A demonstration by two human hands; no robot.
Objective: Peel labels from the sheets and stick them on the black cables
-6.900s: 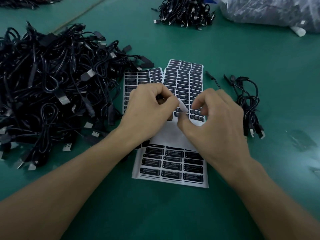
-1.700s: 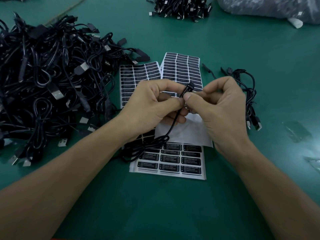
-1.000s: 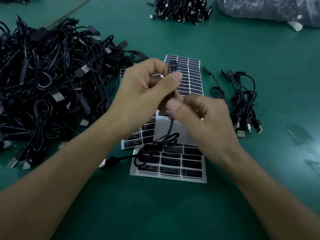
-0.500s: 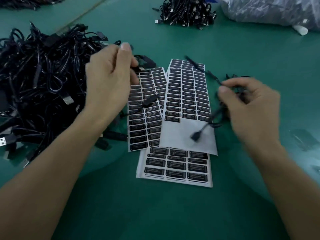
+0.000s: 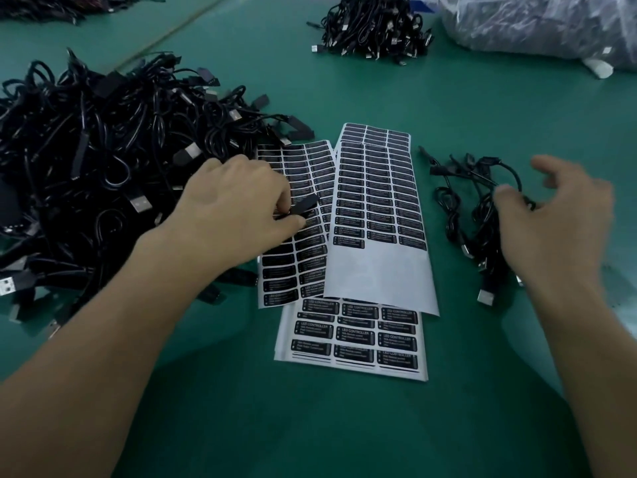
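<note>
Three white label sheets lie overlapped mid-table: a middle sheet (image 5: 379, 267) with its lower part bare, a left sheet (image 5: 306, 263), and a near sheet (image 5: 355, 343) printed "LED CONTROLLER". My left hand (image 5: 238, 215) pinches the black connector block of a cable (image 5: 305, 204) over the left sheet, beside the big tangled cable pile (image 5: 93, 167). My right hand (image 5: 555, 215) hovers with spread, relaxed fingers over the small cable bunch (image 5: 472, 215) on the right; its thumb touches that bunch.
The table top is green (image 5: 344, 426). A second cable heap (image 5: 375, 25) sits at the far middle. A clear plastic bag (image 5: 537, 22) with cables lies at the far right. More dark cables (image 5: 51, 5) are at the far left corner.
My right hand has let the labelled cable go onto the small bunch at the right and opened. My left hand has come down from the big pile with a new cable's connector.
</note>
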